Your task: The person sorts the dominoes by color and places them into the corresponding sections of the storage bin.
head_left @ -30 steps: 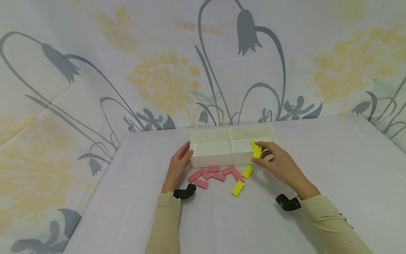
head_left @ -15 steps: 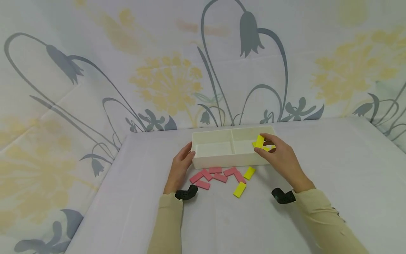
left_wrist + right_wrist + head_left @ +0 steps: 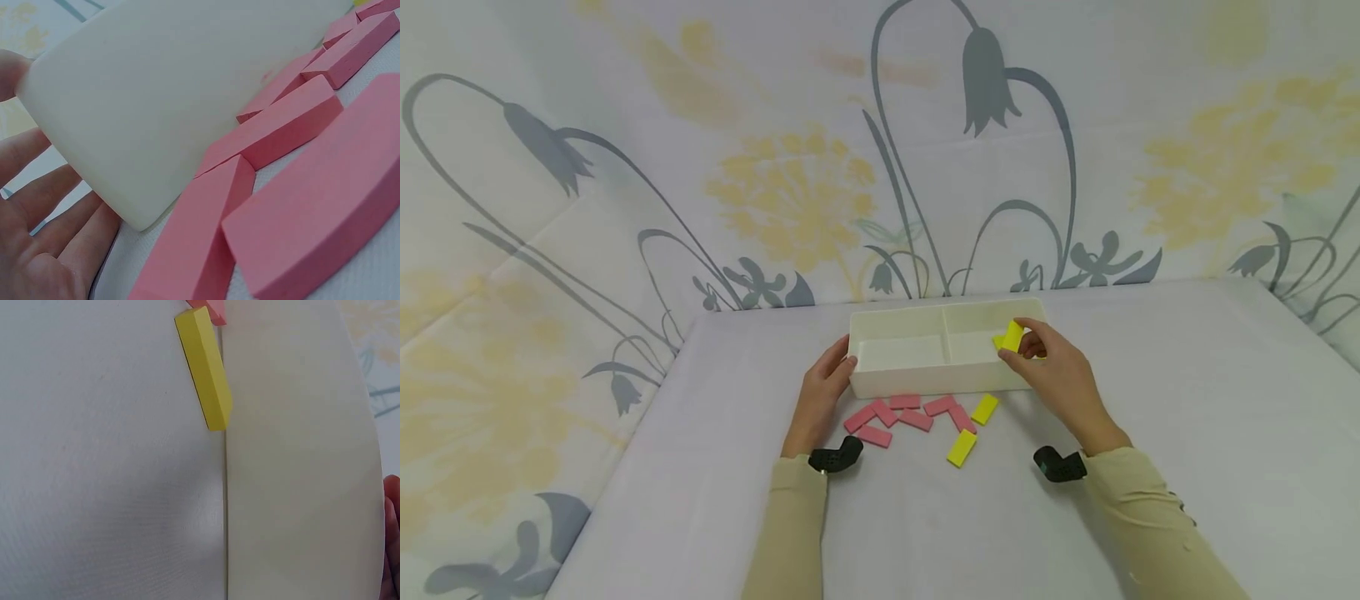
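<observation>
Two hands at work over a table draped in pale lilac cloth (image 3: 1187, 375), with a flowered sheet (image 3: 625, 167) hung as backdrop behind it. White tray (image 3: 910, 379) sits near the table's far edge, split by a divider into a left and a right compartment; left compartment looks bare of blocks from the head view. Left hand (image 3: 822, 398) rests against the tray's left end, fingers straight and relaxed along the wall, thumb up at the corner; the left wrist view shows the open palm just beside the tray's rounded corner, holding nothing. Right hand (image 3: 1052, 367) hovers over the right compartment, thumb and fingertips pinching a yellow block (image 3: 1012, 335) held roughly on end above the compartment floor; a second patch of yellow shows just behind it inside the tray, too hidden to say more. In front of the tray, on the cloth, a loose cluster of pink blocks (image 3: 902, 412) lies flat, several touching or overlapping at the ends, the nearest ones just beside the tray's front wall. Right of the pink cluster, one loose yellow block (image 3: 984, 408) lies close against the tray front; another yellow block (image 3: 962, 447) lies nearer the person, apart from the rest. Black wrist cameras (image 3: 835, 457) strapped at both cream sleeves.
</observation>
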Motion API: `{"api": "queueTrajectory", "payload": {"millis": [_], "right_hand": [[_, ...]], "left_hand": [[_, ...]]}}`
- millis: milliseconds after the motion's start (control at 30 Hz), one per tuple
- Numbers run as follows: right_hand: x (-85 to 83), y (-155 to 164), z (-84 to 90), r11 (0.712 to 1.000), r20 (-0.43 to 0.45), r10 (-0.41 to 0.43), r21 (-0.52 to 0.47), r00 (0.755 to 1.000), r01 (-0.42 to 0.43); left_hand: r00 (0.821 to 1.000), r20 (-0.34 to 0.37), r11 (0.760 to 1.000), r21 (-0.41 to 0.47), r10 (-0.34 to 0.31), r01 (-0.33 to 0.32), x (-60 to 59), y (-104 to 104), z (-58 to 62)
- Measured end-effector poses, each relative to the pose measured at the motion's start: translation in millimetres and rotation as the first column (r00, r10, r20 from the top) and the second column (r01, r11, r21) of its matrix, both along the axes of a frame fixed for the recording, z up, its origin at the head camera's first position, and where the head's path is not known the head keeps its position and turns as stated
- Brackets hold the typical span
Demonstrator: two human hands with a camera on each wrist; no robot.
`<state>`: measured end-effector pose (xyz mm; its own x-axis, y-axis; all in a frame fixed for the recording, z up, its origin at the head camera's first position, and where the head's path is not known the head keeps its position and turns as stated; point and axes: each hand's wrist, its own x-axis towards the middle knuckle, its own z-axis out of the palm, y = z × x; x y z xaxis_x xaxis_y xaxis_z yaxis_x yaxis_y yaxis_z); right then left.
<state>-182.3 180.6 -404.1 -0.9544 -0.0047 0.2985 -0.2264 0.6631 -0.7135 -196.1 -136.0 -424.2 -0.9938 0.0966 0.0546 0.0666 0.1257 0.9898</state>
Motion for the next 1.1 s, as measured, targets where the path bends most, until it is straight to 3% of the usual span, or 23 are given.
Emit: {"api": "queueTrajectory", "payload": {"millis": [467, 767, 1100], "right_hand": [[-2.4, -4.8, -2.2, 0.998, -0.005, 0.022, 0.062, 1.0, -0.022], [0.4, -7.1, -1.8, 0.994, -0.027, 0.018, 0.108, 0.999, -0.015], [-1.2, -7.5, -4.9, 0.993, -0.064, 0.036, 0.118, 0.997, -0.029]], "left_hand": [[1.0, 0.013, 1.0, -0.005, -0.001, 0.001, -0.8, 0.2, -1.0], [1.0, 0.005, 1.0, 0.011, 0.019, -0.019, -12.6, -3.6, -20.9], [1.0, -0.005, 1.0, 0.005, 0.024, -0.024, -12.6, -4.4, -22.8]]}}
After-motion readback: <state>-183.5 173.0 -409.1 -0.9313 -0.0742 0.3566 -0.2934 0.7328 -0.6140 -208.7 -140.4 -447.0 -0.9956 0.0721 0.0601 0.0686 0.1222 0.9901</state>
